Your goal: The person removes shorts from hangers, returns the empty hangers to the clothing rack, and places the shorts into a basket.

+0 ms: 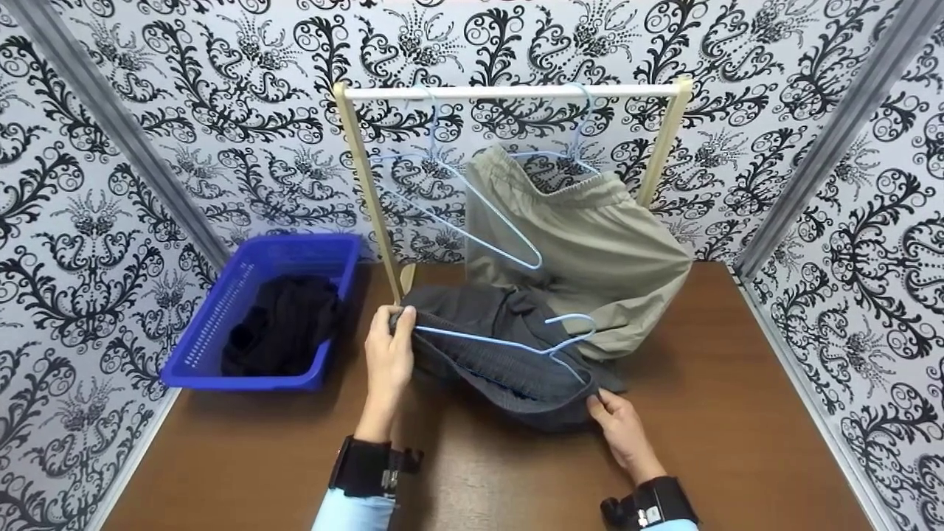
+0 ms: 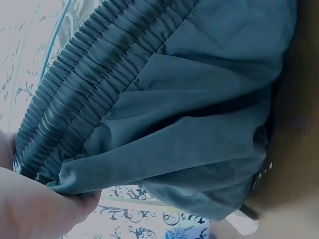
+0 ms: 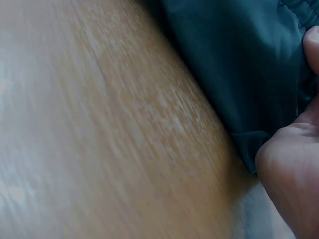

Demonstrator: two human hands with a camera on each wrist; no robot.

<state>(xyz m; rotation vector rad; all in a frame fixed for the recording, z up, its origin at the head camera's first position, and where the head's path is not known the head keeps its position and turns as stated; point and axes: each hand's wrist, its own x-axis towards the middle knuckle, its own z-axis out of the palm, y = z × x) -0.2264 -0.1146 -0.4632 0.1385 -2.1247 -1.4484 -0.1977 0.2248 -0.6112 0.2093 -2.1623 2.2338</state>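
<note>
Dark grey shorts (image 1: pixel 501 372) with a gathered elastic waistband are held up over the table, waist opening toward me. My left hand (image 1: pixel 389 358) pinches the left end of the waistband, thumb on top. At the right end, my right hand (image 1: pixel 623 428) grips the waistband between thumb and fingers. A light blue hanger (image 1: pixel 487 338) lies inside the waist opening, its hook pointing up and left. The left wrist view shows the ribbed waistband (image 2: pixel 94 84) bunched at the left hand. In the right wrist view, the fabric (image 3: pixel 234 64) runs into the right hand's grip.
Behind stands a rack with a white rail (image 1: pixel 509 92). An empty blue hanger (image 1: pixel 472 225) and khaki shorts (image 1: pixel 590 236) on another hanger hang from it. On the left, a blue basket (image 1: pixel 243 382) holds dark clothing (image 1: pixel 287 324). Patterned walls enclose the brown table (image 1: pixel 737 442).
</note>
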